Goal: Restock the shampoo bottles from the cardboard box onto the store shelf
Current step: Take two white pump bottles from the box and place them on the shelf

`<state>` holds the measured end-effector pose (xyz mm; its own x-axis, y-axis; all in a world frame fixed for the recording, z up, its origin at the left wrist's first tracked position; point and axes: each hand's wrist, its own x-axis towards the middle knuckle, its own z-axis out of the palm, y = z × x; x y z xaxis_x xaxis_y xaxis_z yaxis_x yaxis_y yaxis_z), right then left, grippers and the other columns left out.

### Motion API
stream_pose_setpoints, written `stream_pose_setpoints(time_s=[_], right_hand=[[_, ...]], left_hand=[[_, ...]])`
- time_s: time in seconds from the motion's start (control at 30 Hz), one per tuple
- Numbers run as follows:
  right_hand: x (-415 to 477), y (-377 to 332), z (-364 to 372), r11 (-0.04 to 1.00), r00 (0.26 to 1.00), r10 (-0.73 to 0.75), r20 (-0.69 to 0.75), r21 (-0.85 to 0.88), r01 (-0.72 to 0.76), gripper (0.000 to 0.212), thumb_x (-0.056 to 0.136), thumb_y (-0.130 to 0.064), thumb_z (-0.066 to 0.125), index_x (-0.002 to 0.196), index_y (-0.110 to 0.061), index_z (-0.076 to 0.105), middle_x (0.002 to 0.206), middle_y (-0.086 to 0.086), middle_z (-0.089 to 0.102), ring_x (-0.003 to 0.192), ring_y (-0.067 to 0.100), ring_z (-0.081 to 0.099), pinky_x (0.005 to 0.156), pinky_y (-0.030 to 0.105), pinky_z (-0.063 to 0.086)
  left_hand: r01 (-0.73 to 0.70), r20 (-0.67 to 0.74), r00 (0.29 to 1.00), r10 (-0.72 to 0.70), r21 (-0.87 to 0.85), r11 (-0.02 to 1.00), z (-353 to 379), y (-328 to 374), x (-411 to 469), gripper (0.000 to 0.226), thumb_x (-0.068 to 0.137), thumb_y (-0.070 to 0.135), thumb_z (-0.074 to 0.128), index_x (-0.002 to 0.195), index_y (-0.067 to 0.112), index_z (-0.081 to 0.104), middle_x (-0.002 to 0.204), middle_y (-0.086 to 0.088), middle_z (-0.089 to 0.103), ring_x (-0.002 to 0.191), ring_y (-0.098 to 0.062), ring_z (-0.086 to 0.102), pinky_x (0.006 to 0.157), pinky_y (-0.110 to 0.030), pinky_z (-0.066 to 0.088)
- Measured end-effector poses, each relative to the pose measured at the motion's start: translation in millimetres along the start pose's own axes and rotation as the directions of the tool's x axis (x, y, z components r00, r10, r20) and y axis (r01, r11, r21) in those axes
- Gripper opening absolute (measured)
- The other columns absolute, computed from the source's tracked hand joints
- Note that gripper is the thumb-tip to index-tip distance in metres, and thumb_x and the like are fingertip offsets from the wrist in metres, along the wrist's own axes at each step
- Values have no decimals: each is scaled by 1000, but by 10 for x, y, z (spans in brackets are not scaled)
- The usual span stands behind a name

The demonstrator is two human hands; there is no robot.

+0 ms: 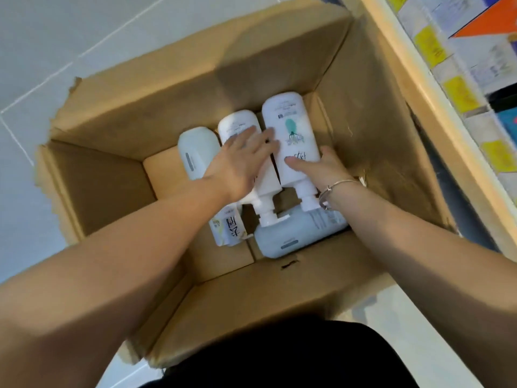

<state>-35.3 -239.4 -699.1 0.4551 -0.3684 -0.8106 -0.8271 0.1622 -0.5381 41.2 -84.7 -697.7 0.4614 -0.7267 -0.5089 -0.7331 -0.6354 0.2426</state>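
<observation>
Cardboard box (251, 79) floor: teal-print bottle (291, 127) lies flat, base at 12 o'clock, pump at 6, toward you. Your right hand (324, 166) wraps its lower body. Your left hand (243, 163) rests flat, fingers spread, on the middle bottle (237, 123) at its 9 o'clock.

Head camera looks steeply down into cardboard box (279, 79).

Bare left forearm (120, 247) and right forearm (419, 247). Thin silver bracelet (340, 182) with small clasp round right wrist. Black garment (279, 357) at bottom centre of frame.
</observation>
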Motion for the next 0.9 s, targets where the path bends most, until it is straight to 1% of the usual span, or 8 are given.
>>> stream_pose_setpoints(time_s=[0.13, 0.23, 0.4, 0.53, 0.7, 0.77, 0.83, 0.9], right_hand=[[2, -77, -97, 995, 996, -54, 72, -85, 60, 60, 68, -17, 81, 118, -14, 48, 108, 4, 62, 96, 20, 63, 81, 37, 55], [-115, -240, -302, 958, 983, -124, 137, -241, 155, 59, 70, -18, 79, 119, -17, 45, 99, -1, 60, 89, 14, 60, 72, 29, 51], [-273, -587, -590, 629, 872, -197, 448, -624, 463, 69, 62, -29, 83, 119, -18, 46, 112, -2, 57, 103, 19, 56, 83, 34, 47], [-471, -740, -385, 257, 793, -151, 590, -752, 608, 73, 61, -30, 83, 122, -17, 44, 103, -3, 55, 91, 19, 54, 72, 28, 40], [-634, -654, 216, -77, 688, -40, 725, -688, 721, 67, 70, -34, 77, 123, -15, 41, 79, -7, 44, 83, 20, 49, 62, 29, 37], [-598, -701, 330, 22, 671, -65, 738, -672, 741, 61, 76, -39, 71, 126, -16, 43, 93, -6, 51, 88, 18, 50, 71, 27, 37], [-475, -797, 401, 423, 704, -207, 680, -586, 691, 35, 85, -37, 61, 113, -18, 53, 98, 0, 60, 86, 17, 54, 73, 28, 40], [-273, -847, 385, 783, 835, -305, 458, -378, 493, 13, 92, -31, 52, 94, -18, 57, 95, 5, 60, 80, 18, 56, 68, 30, 43]], left_hand=[[-94, -126, 986, 105, 90, 991, -224, 103, 138, 82, 84, -3, 46, 151, 23, 7, 160, -1, 1, 147, -30, 1, 118, -43, 9], [-231, -65, 966, 251, 218, 948, -387, 147, 179, 88, 83, 12, 61, 151, 22, 6, 160, -3, 4, 147, -30, -2, 117, -46, 2], [-424, -140, 879, 456, 207, 882, -640, 249, 225, 95, 54, 40, 83, 133, 9, 40, 122, -13, 57, 115, -32, 55, 112, -48, 15], [-88, 112, 986, 126, -295, 951, -686, 323, -80, 80, 60, 41, 83, 114, 15, 30, 92, -1, 62, 79, -24, 58, 71, -29, 40], [208, 362, 931, -31, -461, 863, -276, 81, -576, 68, 58, 54, 78, 116, 32, 52, 108, 10, 63, 101, -16, 57, 91, -35, 48], [262, 336, 939, -70, -569, 780, -132, -6, -732, 64, 54, 52, 76, 111, 32, 55, 107, 9, 65, 100, -15, 59, 91, -39, 49], [315, 287, 945, -159, -665, 677, 2, -133, -902, 56, 58, 43, 81, 106, 30, 57, 103, 11, 66, 100, -14, 61, 88, -38, 51], [384, 263, 920, -290, -748, 542, 75, -236, -1018, 51, 63, 36, 84, 106, 28, 57, 99, 12, 65, 98, -13, 61, 85, -30, 51]])
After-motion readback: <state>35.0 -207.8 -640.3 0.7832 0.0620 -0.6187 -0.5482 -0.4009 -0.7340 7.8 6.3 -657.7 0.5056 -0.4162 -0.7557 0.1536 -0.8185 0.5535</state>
